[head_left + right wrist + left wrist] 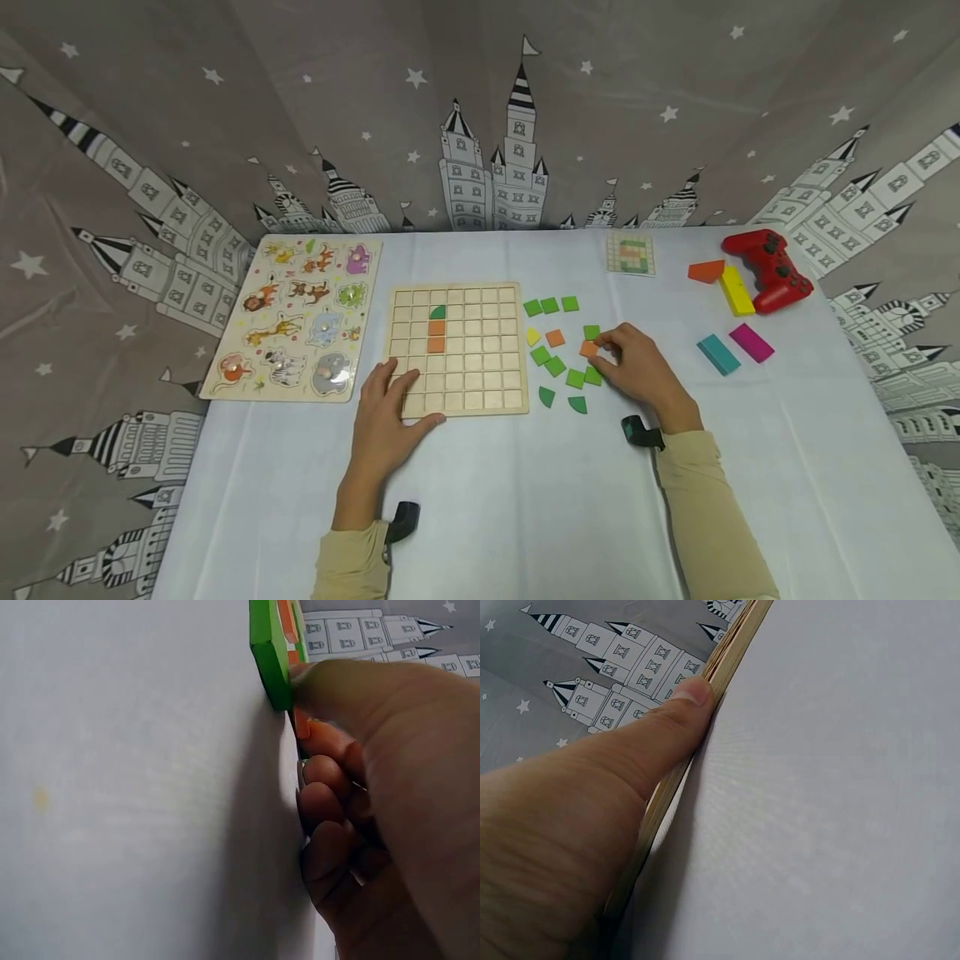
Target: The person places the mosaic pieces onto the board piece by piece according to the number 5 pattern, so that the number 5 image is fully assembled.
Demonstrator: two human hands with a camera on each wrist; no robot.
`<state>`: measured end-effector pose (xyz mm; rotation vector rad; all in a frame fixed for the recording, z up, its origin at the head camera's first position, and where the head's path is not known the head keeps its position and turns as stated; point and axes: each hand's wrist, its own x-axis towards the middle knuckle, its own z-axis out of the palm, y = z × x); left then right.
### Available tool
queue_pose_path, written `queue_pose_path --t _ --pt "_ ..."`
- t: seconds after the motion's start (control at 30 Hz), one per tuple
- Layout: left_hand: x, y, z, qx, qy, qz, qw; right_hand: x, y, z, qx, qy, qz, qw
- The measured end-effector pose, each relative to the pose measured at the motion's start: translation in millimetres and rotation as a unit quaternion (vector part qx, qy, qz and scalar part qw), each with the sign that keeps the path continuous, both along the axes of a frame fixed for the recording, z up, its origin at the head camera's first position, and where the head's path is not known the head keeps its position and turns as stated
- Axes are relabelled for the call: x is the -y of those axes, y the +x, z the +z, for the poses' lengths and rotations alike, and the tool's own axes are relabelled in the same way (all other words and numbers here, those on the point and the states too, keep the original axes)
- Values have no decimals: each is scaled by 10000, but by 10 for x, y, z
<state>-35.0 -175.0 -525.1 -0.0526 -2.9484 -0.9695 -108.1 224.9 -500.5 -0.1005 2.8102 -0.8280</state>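
A wooden grid board (480,367) lies mid-table, with a green quarter-circle tile (437,312) above two orange square tiles (437,327) in one column. My left hand (382,425) rests with spread fingers at the board's front-left corner; its thumb (679,712) touches the front edge in the left wrist view. To the right of the board, my right hand (641,371) pinches an orange square tile (588,348) between thumb and fingers, at table level. Green square tiles (575,378) lie around that hand, one close to its thumb in the right wrist view.
Another orange tile (555,337), a yellow tile (533,337) and green quarter-circles (577,405) lie loose beside the board. An animal puzzle (292,325) lies left. A small pattern card (631,253) is at the back; colored blocks (718,354) and a red game controller (772,271) are right.
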Motion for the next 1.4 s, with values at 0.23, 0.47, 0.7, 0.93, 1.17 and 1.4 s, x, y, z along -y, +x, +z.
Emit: queue_pose_path --t 0.23,0.47,0.7,0.93,1.17,1.4 --pt "3 7 17 68 -16 -7 10000 110 2 42 -182 -123 -97 9997" --pt "-6 -3 9 18 24 -34 10000 605 -70 112 -638 -541 432 9956" --pt "3 -10 13 -10 -8 -74 10000 1283 -219 135 -789 -490 1127 9893" --pt "8 4 22 8 -19 -99 9999 1743 -296 123 -828 -268 1681 9819" --pt "6 5 35 64 -32 -108 9999 1873 -325 81 -731 -34 1715 9825" --pt "8 8 37 89 -16 -112 9999 1874 -309 71 -734 -54 1680 9830"
